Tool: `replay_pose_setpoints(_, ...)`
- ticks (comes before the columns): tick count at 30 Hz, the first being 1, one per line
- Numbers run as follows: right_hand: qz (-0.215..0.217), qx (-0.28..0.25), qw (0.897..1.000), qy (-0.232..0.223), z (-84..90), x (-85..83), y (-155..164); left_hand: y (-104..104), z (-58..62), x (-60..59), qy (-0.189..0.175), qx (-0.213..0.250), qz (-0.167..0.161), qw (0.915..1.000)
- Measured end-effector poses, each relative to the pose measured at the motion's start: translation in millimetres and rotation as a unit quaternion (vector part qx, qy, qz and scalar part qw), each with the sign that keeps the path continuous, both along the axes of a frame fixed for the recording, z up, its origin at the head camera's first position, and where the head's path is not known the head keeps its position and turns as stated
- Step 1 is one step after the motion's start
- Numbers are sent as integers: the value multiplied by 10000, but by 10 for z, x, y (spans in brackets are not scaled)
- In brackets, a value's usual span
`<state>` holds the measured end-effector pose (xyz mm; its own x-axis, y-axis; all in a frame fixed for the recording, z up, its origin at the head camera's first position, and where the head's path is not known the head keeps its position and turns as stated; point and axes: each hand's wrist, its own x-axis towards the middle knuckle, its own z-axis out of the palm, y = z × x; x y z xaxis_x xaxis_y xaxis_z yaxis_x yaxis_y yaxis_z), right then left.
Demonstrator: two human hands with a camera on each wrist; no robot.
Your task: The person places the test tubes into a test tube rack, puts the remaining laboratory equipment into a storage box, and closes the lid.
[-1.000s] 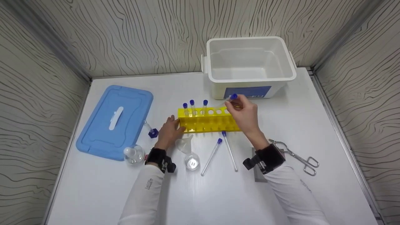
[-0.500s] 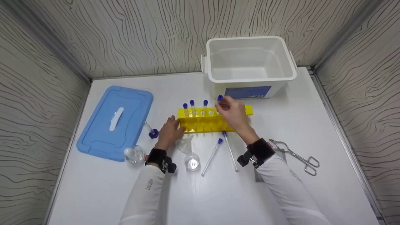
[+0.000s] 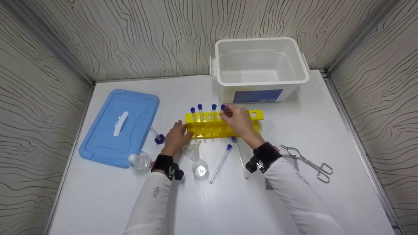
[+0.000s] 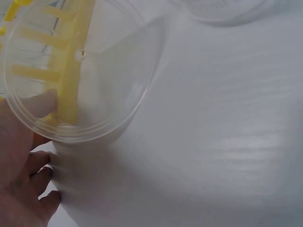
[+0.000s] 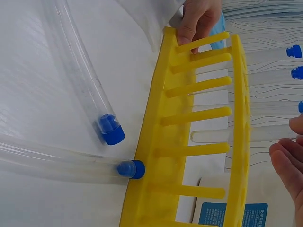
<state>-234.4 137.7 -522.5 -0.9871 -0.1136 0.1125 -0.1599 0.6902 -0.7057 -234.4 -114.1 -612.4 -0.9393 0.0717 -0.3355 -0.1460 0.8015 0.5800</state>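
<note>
The yellow test tube rack (image 3: 212, 129) stands mid-table. My left hand (image 3: 176, 138) grips its left end, thumb in front and fingers behind. Near the cap, my right hand (image 3: 240, 122) pinches a clear test tube (image 5: 213, 136) with a blue cap. That tube passes through a hole in the rack's upper plate, and its rounded bottom hangs above the base in the right wrist view. Several blue-capped tubes, among them one test tube (image 3: 214, 112), stand to its left in the rack. Two more, a test tube (image 3: 221, 164) and another test tube (image 3: 241, 160), lie in front.
A clear funnel (image 3: 192, 151) and glass vessel (image 3: 200, 169) sit near my left hand. Leftward are a blue-based cylinder (image 3: 159, 138), a glass lamp-like bottle (image 3: 140, 162) and a blue lid (image 3: 107, 140). A white bin (image 3: 225, 93) stands behind; metal tongs (image 3: 308, 162) lie right.
My right hand has moved left along the rack and down with the test tube, which now sits partly in a hole beside the other tubes. The left hand has stayed on the rack.
</note>
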Motion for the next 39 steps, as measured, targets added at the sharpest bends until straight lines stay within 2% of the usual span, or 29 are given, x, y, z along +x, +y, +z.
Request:
replay_pose_setpoints(9,-146,1,9992,-376,-38,-22,-31,9,-8,10,-32,-12,-7,10000)
replay_pose_setpoints(21,-102,-45,9991,-410,-58,-48,-19,-3,5,0,-21,-13,15,10000)
replay_pose_setpoints(28,-130,-109,9976,-667,-20,-21,41,-6,22,3,-51,-25,59,10000)
replay_pose_setpoints(39,-419,-523,9977,-108,66,142,241,-9,-4,-10,-6,-58,-11,10000)
